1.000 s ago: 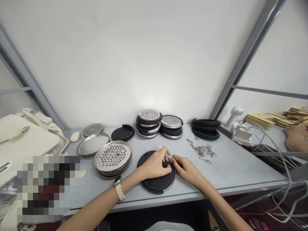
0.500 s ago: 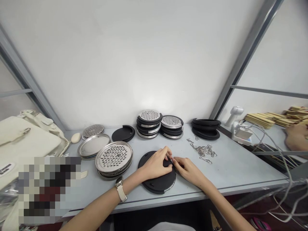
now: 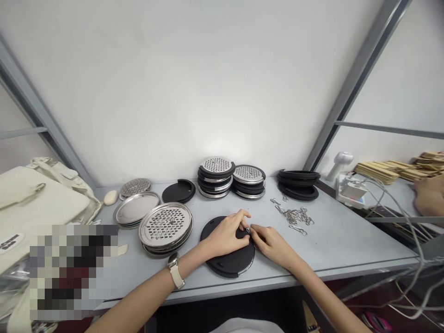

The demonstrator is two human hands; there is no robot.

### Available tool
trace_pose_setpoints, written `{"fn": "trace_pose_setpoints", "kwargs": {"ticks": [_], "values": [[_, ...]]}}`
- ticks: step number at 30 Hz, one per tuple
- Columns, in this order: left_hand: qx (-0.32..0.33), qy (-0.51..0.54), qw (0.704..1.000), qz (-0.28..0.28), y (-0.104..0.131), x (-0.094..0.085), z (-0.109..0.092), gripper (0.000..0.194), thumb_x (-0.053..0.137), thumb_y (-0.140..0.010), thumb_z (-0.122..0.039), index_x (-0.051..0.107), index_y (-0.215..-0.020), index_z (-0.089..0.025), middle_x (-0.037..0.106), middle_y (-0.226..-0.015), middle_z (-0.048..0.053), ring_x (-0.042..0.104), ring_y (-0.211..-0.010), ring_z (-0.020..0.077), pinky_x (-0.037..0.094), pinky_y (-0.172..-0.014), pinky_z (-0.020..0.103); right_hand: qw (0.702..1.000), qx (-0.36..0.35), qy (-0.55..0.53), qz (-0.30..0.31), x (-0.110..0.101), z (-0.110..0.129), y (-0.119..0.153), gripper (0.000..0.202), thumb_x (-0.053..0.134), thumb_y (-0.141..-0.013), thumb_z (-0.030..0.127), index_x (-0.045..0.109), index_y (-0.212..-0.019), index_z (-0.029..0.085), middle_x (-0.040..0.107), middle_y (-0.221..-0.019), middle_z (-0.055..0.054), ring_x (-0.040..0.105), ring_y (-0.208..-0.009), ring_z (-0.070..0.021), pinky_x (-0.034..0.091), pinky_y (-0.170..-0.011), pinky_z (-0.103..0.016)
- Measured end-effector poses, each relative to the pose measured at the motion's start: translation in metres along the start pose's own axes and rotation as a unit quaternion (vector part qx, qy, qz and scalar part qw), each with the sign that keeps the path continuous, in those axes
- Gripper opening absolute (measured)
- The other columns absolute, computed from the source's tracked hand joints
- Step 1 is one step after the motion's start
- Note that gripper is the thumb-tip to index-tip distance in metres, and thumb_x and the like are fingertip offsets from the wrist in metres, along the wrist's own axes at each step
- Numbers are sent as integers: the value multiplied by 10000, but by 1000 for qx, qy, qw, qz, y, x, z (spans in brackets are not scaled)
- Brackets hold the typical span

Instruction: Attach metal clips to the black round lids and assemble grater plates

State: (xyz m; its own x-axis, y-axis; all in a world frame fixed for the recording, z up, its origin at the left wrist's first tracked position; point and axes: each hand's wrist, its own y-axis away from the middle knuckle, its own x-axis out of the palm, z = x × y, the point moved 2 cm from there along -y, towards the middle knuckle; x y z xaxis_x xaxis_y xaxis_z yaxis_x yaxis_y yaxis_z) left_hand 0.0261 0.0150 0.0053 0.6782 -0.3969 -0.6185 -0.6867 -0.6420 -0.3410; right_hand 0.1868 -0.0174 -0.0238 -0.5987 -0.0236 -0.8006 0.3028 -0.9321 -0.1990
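Note:
A black round plate (image 3: 231, 264) with a raised partial rim lies flat near the table's front edge. My left hand (image 3: 225, 235) rests over it, thumb and fingers curled around its right side, holding it. At that right edge my right hand (image 3: 271, 241) pinches a small metal clip (image 3: 248, 230). The fingertips of both hands nearly meet there. Fingers hide most of the clip, so how it sits in the plate cannot be made out. Beyond my right hand lies a loose heap of metal clips (image 3: 294, 216).
Stacked metal grater discs (image 3: 166, 226) and plain metal discs (image 3: 137, 208) stand on the left. Grater stacks with black rims (image 3: 215, 175) and black rims (image 3: 298, 185) line the back. A cream bag (image 3: 45, 194) is left; cables (image 3: 416, 222) and another person's arm (image 3: 430, 196) are right.
The fingers of my left hand have lifted and spread slightly above the plate's edge. My right hand keeps its pinch at nearly the same place. The view has shifted a little.

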Motion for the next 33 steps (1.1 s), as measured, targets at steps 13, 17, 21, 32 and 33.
{"fn": "trace_pose_setpoints", "kwargs": {"ticks": [13, 17, 21, 32, 33], "values": [[9, 7, 1000, 5, 0, 0, 1, 427, 543, -739, -140, 426, -1139, -234, 570, -909, -1, 559, -862, 165, 438, -834, 309, 999, 2, 15, -34, 2, 3, 1, 294, 341, -928, 301, 416, -659, 208, 495, -539, 20, 443, -477, -128, 275, -500, -234], [8, 10, 1000, 4, -1, 1, 2, 441, 544, -741, -142, 417, -1153, -233, 568, -914, 0, 561, -864, 165, 442, -834, 312, 999, 4, 15, -42, 2, 2, 1, 284, 353, -925, 306, 403, -663, 209, 466, -535, 31, 414, -477, -122, 275, -498, -231], [0, 6, 1000, -15, -1, 1, 6, 451, 513, -757, -124, 397, -1179, -233, 583, -901, -3, 565, -881, 168, 437, -856, 322, 998, 11, -2, -66, 2, -1, 0, 293, 354, -929, 318, 354, -654, 215, 395, -521, 53, 369, -472, -115, 267, -499, -231], [-27, -4, 999, -23, 2, 2, 7, 452, 526, -692, -93, 401, -1106, -225, 562, -1018, 33, 578, -838, 155, 467, -788, 313, 997, 24, -19, -75, 0, -4, -2, 304, 327, -951, 335, 347, -671, 219, 394, -526, 54, 387, -475, -121, 271, -512, -242], [-20, -2, 1000, -15, 2, 2, 5, 457, 530, -687, -91, 398, -1104, -226, 566, -1022, 33, 578, -839, 157, 468, -786, 314, 997, 20, -20, -67, 0, -3, -2, 296, 326, -951, 330, 363, -680, 218, 413, -534, 49, 403, -481, -124, 276, -514, -242]]}}
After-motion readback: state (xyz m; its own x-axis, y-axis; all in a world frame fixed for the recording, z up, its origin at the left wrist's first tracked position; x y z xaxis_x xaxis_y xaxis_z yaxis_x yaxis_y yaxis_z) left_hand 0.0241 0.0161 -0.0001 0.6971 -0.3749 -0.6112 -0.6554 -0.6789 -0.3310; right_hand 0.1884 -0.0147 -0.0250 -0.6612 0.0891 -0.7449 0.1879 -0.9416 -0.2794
